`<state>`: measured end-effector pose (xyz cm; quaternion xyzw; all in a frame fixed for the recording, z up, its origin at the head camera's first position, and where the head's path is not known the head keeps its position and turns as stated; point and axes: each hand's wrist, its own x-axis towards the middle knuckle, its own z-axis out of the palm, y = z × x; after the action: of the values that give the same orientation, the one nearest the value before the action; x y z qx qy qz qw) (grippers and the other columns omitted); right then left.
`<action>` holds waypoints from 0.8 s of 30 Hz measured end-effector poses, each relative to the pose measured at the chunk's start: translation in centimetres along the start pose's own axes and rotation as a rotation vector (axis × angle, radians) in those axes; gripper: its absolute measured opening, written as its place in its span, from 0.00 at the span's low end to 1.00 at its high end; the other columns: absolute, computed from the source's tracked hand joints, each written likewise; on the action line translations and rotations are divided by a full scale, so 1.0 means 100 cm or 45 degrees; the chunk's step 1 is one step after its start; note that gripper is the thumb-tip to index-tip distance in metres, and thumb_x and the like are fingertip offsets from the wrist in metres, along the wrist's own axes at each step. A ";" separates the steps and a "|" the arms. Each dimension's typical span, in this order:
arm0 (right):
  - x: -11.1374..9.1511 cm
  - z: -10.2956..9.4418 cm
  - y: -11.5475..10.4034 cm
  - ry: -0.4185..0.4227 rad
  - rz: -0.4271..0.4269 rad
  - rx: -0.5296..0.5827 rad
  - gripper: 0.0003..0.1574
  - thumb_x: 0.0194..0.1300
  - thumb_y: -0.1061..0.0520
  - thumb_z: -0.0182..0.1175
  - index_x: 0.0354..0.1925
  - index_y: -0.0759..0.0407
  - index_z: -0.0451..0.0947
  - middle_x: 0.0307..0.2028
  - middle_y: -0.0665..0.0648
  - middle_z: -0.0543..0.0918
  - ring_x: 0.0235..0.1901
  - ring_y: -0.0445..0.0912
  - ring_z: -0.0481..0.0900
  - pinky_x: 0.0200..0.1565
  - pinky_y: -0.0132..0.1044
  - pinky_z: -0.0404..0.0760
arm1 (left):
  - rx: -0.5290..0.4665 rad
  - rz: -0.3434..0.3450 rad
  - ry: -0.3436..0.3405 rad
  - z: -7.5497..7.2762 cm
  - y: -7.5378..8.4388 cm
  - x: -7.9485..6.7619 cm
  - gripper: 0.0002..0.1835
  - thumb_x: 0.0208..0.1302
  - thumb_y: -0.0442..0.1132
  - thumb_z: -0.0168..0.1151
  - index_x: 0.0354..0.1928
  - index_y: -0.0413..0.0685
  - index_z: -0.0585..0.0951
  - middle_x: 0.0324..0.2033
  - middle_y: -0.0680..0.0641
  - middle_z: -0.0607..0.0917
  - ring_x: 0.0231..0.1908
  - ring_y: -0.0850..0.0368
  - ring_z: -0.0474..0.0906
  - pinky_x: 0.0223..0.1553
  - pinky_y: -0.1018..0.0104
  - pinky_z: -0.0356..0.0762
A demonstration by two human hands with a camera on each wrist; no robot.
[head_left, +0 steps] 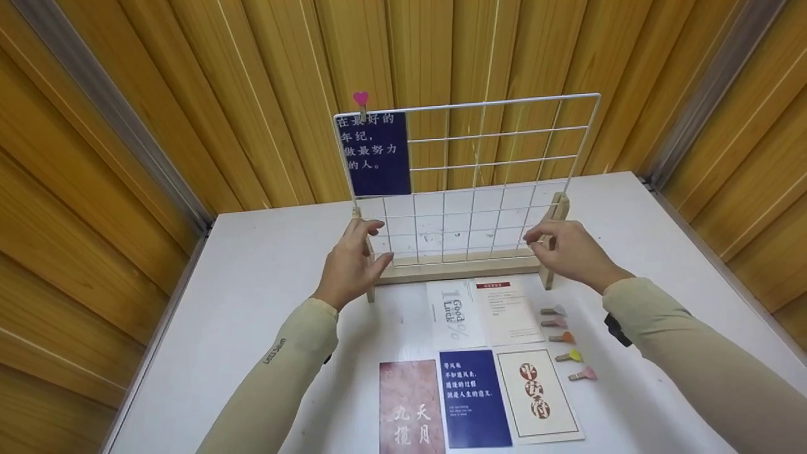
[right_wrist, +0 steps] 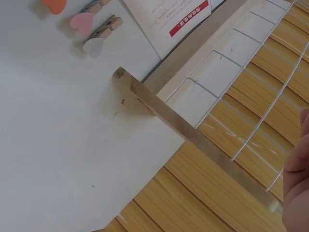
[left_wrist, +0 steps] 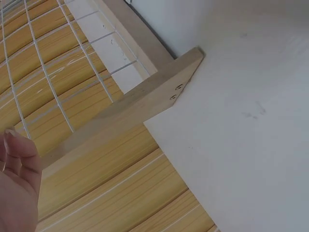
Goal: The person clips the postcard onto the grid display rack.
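A white wire grid [head_left: 498,151] stands upright in a wooden stand [head_left: 441,271]. My left hand [head_left: 353,261] is at its left wooden post, thumb and forefinger apart and nothing between the tips. At the right post [head_left: 560,205], my right hand [head_left: 570,249] has loosely bent fingers, the tips in front of the mesh. Both hands overlap the posts in the head view. In the wrist views, the left hand [left_wrist: 19,179] and right hand [right_wrist: 297,183] show beside the posts' upper ends. A navy card [head_left: 378,170] hangs at the grid's upper left under a pink heart clothespin [head_left: 361,101].
Several cards lie in front of the stand, among them a Good Luck card [head_left: 455,315], a reddish card [head_left: 410,403], a navy card [head_left: 474,403] and a cream card [head_left: 555,425]. Several heart clothespins [head_left: 561,337] line their right side. A wood-panelled wall [head_left: 284,94] rises behind the white table [head_left: 252,265].
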<state>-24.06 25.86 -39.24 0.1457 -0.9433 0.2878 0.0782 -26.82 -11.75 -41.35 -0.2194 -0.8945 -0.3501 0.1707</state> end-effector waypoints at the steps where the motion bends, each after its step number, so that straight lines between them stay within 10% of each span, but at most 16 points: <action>1: -0.002 0.000 0.002 -0.016 0.018 0.004 0.11 0.67 0.64 0.56 0.45 0.64 0.84 0.46 0.62 0.84 0.37 0.52 0.75 0.39 0.44 0.77 | -0.003 -0.008 -0.004 0.001 -0.001 -0.002 0.29 0.60 0.40 0.72 0.62 0.49 0.74 0.50 0.48 0.77 0.36 0.53 0.77 0.32 0.65 0.76; 11: -0.018 0.006 0.027 -0.287 0.213 -0.056 0.11 0.67 0.62 0.60 0.47 0.65 0.82 0.43 0.61 0.83 0.43 0.56 0.77 0.47 0.54 0.80 | -0.011 -0.023 -0.046 0.015 -0.006 -0.022 0.28 0.61 0.41 0.72 0.62 0.50 0.74 0.50 0.48 0.77 0.35 0.51 0.76 0.31 0.65 0.75; 24: -0.037 0.014 0.063 -0.551 0.308 -0.051 0.14 0.64 0.61 0.63 0.45 0.71 0.81 0.41 0.64 0.81 0.26 0.45 0.78 0.26 0.38 0.80 | -0.007 -0.059 -0.140 0.034 -0.015 -0.056 0.31 0.59 0.41 0.73 0.63 0.48 0.73 0.49 0.50 0.78 0.33 0.53 0.75 0.31 0.64 0.74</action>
<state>-22.62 30.92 -44.50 0.0883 -0.9542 0.2384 -0.1576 -23.34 -11.92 -47.11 -0.2180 -0.9064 -0.3439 0.1126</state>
